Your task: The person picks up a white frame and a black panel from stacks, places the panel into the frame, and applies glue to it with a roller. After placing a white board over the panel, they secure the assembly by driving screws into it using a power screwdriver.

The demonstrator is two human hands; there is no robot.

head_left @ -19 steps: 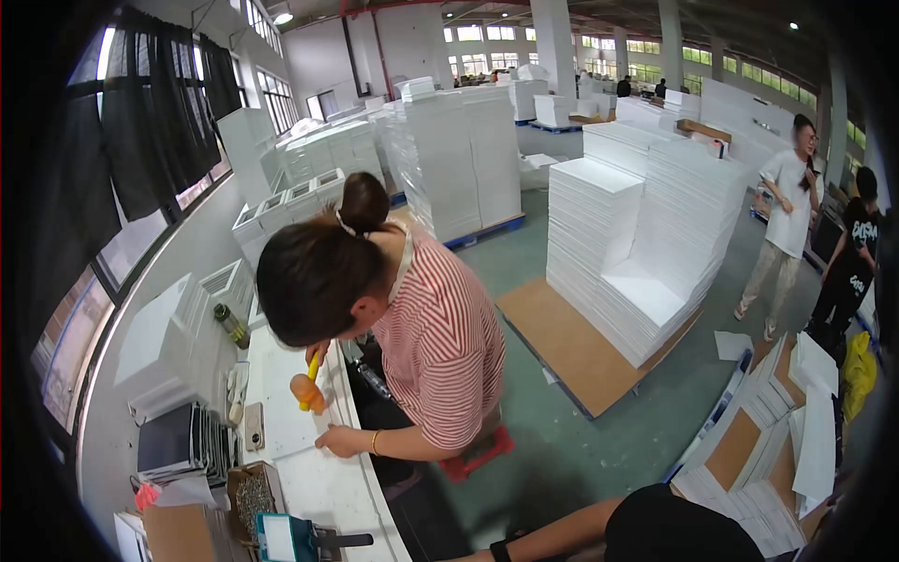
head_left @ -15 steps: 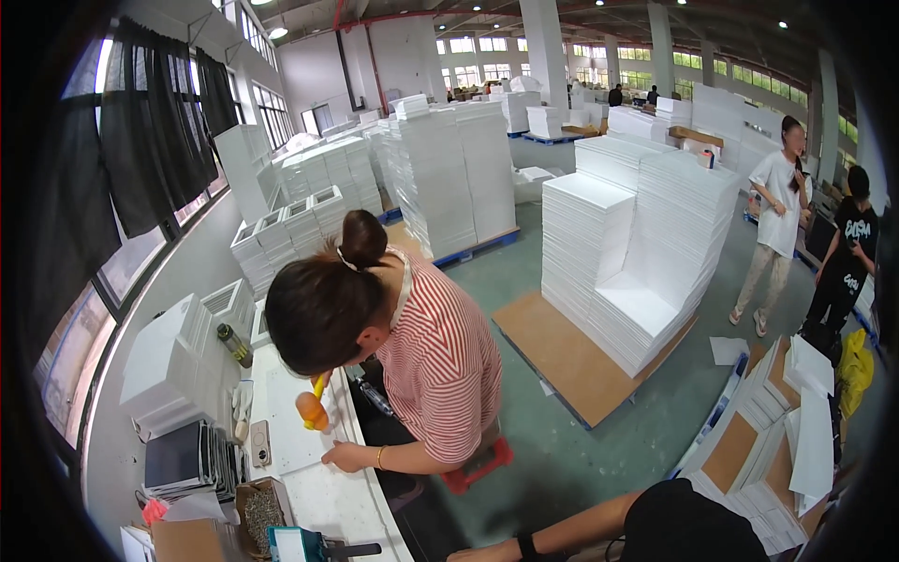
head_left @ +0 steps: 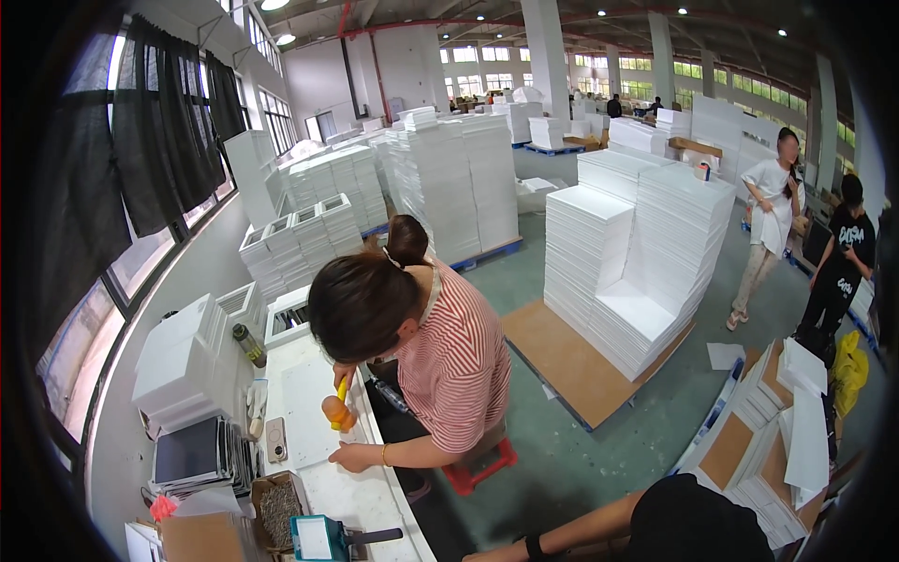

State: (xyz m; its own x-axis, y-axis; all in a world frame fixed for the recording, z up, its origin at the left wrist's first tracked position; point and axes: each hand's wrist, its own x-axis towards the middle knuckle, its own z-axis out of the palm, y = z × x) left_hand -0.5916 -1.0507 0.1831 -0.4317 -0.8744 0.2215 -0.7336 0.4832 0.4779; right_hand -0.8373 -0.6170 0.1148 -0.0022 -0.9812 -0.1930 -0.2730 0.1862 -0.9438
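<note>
Wearer's forearm [head_left: 562, 529] enters beside the white table [head_left: 361, 496]; both hands lie out of view, so their state cannot be told. A co-worker [head_left: 440, 361] stands at the table, holding an orange mallet [head_left: 335, 409].

Floor: green-grey concrete [head_left: 609, 468]
Windows: left wall, dark curtains [head_left: 164, 131]
Light: ceiling lamps [head_left: 286, 39]
Columns: white [head_left: 546, 56]

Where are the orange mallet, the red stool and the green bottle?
orange mallet [head_left: 334, 410]: head view, on its orange head.
red stool [head_left: 483, 470]: head view, on its seat edge under the co-worker.
green bottle [head_left: 249, 346]: head view, on its body.
</note>
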